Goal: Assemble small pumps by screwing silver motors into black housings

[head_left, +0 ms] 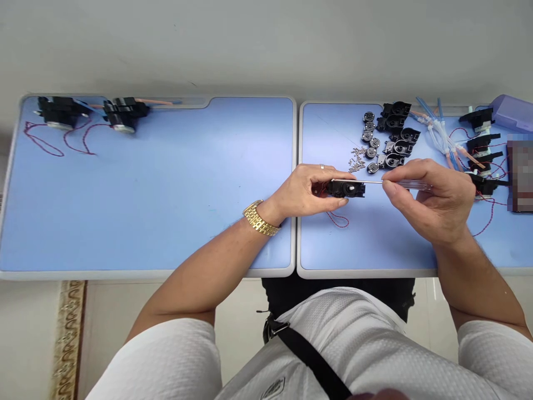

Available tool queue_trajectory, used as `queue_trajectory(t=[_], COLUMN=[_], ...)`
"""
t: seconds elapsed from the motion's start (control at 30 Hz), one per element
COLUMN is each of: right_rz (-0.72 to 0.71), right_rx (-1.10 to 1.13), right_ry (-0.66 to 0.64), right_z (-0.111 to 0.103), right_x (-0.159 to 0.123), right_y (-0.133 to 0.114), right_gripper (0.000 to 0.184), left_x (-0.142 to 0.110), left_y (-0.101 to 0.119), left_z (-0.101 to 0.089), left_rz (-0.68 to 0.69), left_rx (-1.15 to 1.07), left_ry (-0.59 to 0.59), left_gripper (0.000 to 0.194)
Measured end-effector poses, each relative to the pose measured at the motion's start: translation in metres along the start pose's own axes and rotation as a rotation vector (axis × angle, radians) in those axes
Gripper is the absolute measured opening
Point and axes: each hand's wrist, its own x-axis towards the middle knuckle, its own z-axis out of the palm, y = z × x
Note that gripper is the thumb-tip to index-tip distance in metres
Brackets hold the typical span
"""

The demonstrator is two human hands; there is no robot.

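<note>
"Left tabletop?"
"Two black wired units point(125, 114), red leads point(44, 139) trailing."
"Right tabletop?"
"Loose silver screws point(357, 161), round black-and-silver parts point(368, 136), black plastic housings point(395, 116), blue-and-clear tubing point(437, 133), a lilac case point(510, 113), one pixelated box point(519, 172)."
"Floor?"
"Patterned rug strip point(69, 339) on pale tile point(241, 300)."

Small-parts assembly workshop, not a home setup. Two blue-topped worktops point(145, 194) sit butted together on a tiled floor point(237, 311), patterned rug point(69, 339) by the left one's near edge. Right worktop carries sorted tiny screws point(357, 161), small motors point(368, 136), black housings point(393, 118), blue tubing point(437, 130).
</note>
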Motion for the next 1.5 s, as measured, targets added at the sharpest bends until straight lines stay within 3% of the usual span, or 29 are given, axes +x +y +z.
queue_trajectory(t=[0.37, 0.57, 0.83, 1.17, 1.4, 1.5], right_rz=[-0.15, -0.133, -0.153, -0.174, -0.259, -0.286], right_rx=[-0.061, -0.098, -0.129, -0.154, -0.225, -0.288], right_ry=[-0.098, -0.164, -0.302, -0.296, -0.236, -0.213], right_z=[-0.011, -0.022, -0.032, -0.032, -0.031, -0.03], right_x=[0.002, 0.004, 0.008, 0.007, 0.005, 0.004], right_y=[-0.007, -0.011, -0.02, -0.024, -0.018, -0.017], right_gripper=[0.016, 0.015, 0.031, 0.026, 0.005, 0.012], left_x=[-0.001, -0.002, -0.003, -0.004, -0.004, -0.004], left_y=[-0.002, -0.002, -0.002, 0.001, 0.001, 0.001], left_z=[0.005, 0.007, 0.008, 0.008, 0.008, 0.007], left_rz=[0.012, 0.038, 0.073, 0.059, 0.049, 0.055], left_rx=[0.04, 0.102, 0.15, 0.18, 0.208, 0.208], left_ry=[0.012, 0.011, 0.006, -0.014, -0.032, -0.037], left_gripper=[0.042, 0.039, 0.036, 0.037, 0.039, 0.038])
